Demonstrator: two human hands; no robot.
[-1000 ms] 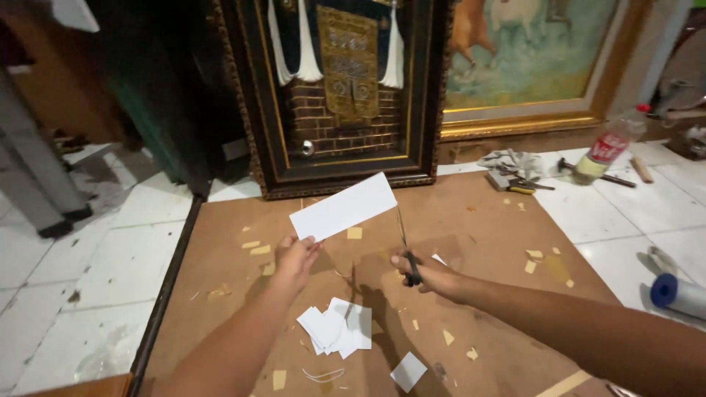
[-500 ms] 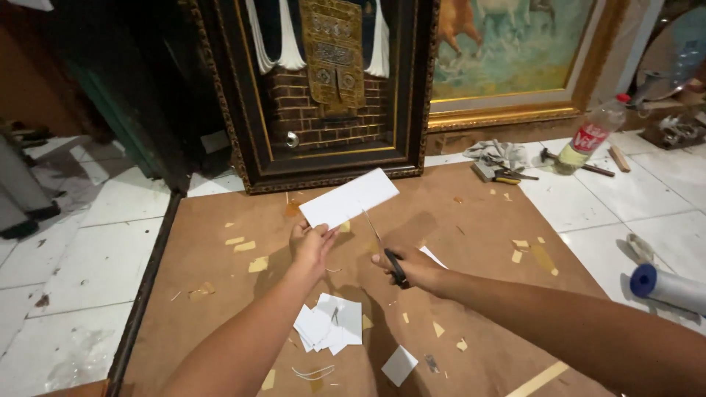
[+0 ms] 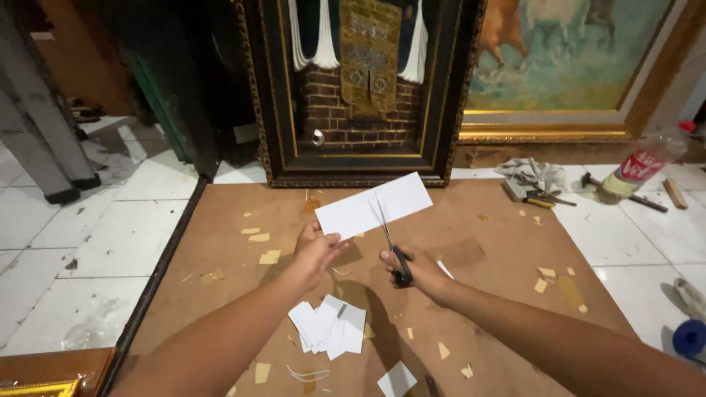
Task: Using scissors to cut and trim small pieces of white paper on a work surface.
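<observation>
head view: left hand pinches white rectangular paper strip; right hand grips black-handled scissors cutting it. one-corner hold could let it twist, skewing the cut.

White tiled floor, brown board, framed pictures against perhaps a wall

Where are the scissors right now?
In the head view, the scissors are in the right hand, just right of centre, with the blades across the white paper strip held by the left hand.
</observation>
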